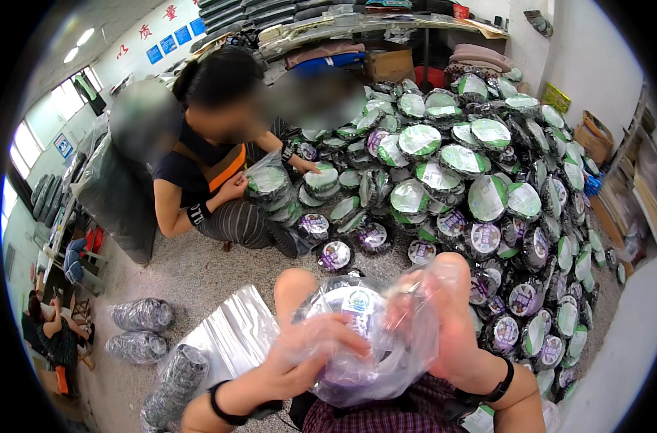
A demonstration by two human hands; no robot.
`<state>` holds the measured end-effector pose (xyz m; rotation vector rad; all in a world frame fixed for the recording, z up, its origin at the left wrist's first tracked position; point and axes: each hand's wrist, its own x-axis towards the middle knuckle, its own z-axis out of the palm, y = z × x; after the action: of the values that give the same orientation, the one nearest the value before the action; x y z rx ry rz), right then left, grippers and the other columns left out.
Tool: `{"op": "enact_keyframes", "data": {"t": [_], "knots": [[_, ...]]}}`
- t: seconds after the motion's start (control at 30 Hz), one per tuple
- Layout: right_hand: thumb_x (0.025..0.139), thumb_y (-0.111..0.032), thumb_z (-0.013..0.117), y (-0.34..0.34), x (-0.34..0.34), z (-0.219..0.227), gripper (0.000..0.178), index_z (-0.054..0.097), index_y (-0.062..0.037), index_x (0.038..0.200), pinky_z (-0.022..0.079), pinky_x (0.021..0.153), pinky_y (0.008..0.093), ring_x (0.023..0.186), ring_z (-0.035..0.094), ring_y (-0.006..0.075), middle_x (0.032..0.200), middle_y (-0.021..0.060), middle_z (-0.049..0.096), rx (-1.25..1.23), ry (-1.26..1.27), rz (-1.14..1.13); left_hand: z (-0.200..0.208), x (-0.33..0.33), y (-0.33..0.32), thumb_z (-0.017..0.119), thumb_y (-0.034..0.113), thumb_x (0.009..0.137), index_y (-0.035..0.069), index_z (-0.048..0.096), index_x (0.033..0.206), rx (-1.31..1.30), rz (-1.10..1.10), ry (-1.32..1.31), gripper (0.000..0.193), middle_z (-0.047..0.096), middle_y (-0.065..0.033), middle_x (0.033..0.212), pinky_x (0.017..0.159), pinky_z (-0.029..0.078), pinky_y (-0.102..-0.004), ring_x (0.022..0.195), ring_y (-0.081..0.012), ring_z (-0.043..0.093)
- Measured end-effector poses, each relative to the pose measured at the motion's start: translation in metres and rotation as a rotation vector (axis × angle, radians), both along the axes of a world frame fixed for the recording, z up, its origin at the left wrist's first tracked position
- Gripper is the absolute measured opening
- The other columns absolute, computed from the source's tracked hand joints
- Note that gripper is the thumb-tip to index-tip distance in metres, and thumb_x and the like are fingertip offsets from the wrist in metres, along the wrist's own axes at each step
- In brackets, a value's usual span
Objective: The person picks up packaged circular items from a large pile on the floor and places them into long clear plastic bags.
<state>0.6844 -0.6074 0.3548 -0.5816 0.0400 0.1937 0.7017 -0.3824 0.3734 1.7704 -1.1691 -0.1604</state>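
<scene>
A clear plastic bag [386,382] lies in my lap between my knees, with round, purple-and-white labelled packs [357,299] inside it. My left hand [310,353] grips the bag's near left side, fingers bent over the film. On the other side, my right hand [440,325] is closed on the bag's gathered film, its fingertips partly veiled by the plastic. How many packs the bag holds is hidden by glare and folds. Just beyond my knees, several loose round packs [336,255] rest on the floor.
A large heap of round, green-and-white labelled packs [487,198] rises ahead and right. At the left, a crouching co-worker [198,144] holds a clear bag of packs [267,180]. Flat plastic bags [235,328] and filled rolls [141,315] lie on the floor at my left.
</scene>
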Motion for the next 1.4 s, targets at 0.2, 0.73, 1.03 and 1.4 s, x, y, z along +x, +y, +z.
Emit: {"op": "enact_keyframes", "data": {"t": [0.2, 0.73, 1.03, 1.4], "knots": [[0.099, -0.041, 0.038, -0.007, 0.020, -0.021, 0.040, 0.058, -0.0073, 0.108, 0.045, 0.074, 0.0298, 0.055, 0.045, 0.0096, 0.067, -0.0024, 0.046, 0.423, -0.233, 0.405, -0.028, 0.011, -0.037, 0.033, 0.034, 0.101, 0.006, 0.048, 0.125, -1.332, 0.181, 1.440, 0.040, 0.060, -0.0069, 0.093, 0.084, 0.045, -0.0318, 0.089, -0.0179, 0.057], [0.095, -0.025, 0.044, 0.013, 0.052, 0.055, 0.025, 0.061, -0.0071, 0.094, 0.049, 0.056, 0.0301, 0.057, 0.058, 0.0256, 0.069, 0.0072, 0.058, -1.432, -1.653, -0.337, -0.011, 0.008, -0.068, 0.057, 0.020, 0.089, -0.003, 0.064, 0.104, -0.308, 0.149, 0.795, 0.029, 0.061, -0.0051, 0.087, 0.061, 0.041, -0.0223, 0.074, -0.0096, 0.054], [0.074, -0.022, 0.074, -0.024, 0.023, 0.005, 0.022, 0.055, -0.0095, 0.073, 0.042, 0.067, 0.0341, 0.067, 0.054, 0.0200, 0.074, 0.0039, 0.056, -1.534, -1.278, -0.372, -0.019, 0.037, -0.029, 0.056, 0.010, 0.091, 0.002, 0.061, 0.092, -0.443, 0.042, 1.184, 0.009, 0.062, -0.0088, 0.093, 0.064, 0.044, -0.0203, 0.075, -0.0122, 0.057], [0.086, -0.025, 0.060, -0.004, 0.019, 0.018, 0.051, 0.043, 0.0001, 0.127, 0.048, 0.064, 0.0355, 0.070, 0.061, 0.0290, 0.081, 0.0099, 0.062, -1.335, -1.086, -0.079, -0.010, 0.034, -0.054, 0.065, -0.002, 0.065, 0.006, 0.054, 0.074, -0.288, 0.618, -0.527, 0.017, 0.057, -0.0096, 0.084, 0.064, 0.045, -0.0330, 0.074, -0.0238, 0.057]]}}
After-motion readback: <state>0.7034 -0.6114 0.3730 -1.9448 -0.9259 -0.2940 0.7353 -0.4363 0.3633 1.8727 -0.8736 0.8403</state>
